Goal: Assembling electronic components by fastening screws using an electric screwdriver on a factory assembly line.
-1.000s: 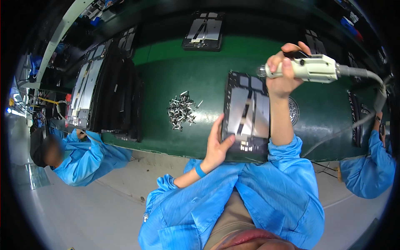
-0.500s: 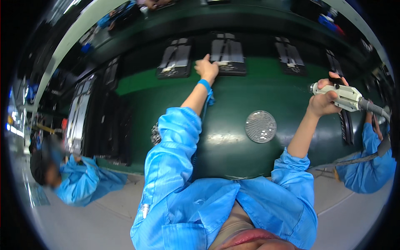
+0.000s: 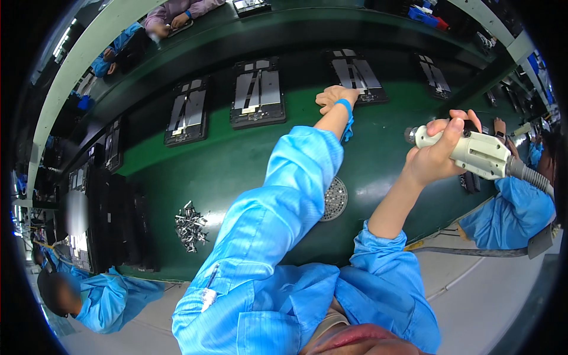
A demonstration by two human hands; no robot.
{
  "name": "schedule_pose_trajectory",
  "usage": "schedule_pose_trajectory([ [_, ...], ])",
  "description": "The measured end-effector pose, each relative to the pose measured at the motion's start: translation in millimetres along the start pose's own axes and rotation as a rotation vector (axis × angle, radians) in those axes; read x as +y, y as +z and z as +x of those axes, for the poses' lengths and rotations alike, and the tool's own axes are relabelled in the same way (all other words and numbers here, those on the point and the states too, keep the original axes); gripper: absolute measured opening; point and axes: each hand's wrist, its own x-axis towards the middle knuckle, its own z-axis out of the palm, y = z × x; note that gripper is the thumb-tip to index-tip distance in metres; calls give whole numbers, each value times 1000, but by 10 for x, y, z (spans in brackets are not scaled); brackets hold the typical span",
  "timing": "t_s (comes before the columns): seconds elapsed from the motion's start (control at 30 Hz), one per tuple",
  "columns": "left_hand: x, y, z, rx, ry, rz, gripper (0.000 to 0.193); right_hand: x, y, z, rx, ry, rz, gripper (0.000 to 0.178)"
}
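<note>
Head view: the left hand is stretched far out over the green counter, its sleeve of blue cloth running back toward the body and a blue band at the wrist. The fingers are curled and rest at the near left corner of a dark flat panel with pale metal strips on its face; whether they actually pinch the panel's edge cannot be told from here. To the left of that hand lies a second panel of the same kind, and further left a third, each apart from the others. Beyond the first panel to the right sits another one, smaller in the picture.

The right hand is raised nearer the body, well apart from the left hand, and is closed firmly around a pale grey power screwdriver, whose tip points left and whose hose leads off to the right. Below and left of this hand, partly hidden by the left sleeve, a round perforated metal disc lies on the counter. Far to the left of both hands is a small heap of metal clips. Other people in blue coats stand at the lower left and the right edge.
</note>
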Motion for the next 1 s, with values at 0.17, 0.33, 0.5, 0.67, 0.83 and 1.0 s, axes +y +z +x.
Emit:
schedule_pose_trajectory([
  [0.17,316,210,-235,-24,-173,-45,38,54,-148,116,7,6,-55,32],
  [0.33,160,306,97,-204,-121,-947,29,120,-126,10,-27,121,19,32],
  [0.5,-444,-575,-121,-555,194,-1225,25,140,-232,55,-327,119,163,34],
  [0.67,-1981,-1906,-1073,-606,343,-1392,51,276,-426,-225,-648,345,282,36],
  [0.83,-3506,-2478,-1745,-338,279,-1355,57,216,-642,-967,-713,573,404,40],
  [1.0,-4002,-2320,-2225,-198,207,-1228,66,62,-798,-1380,-655,563,394,43],
])
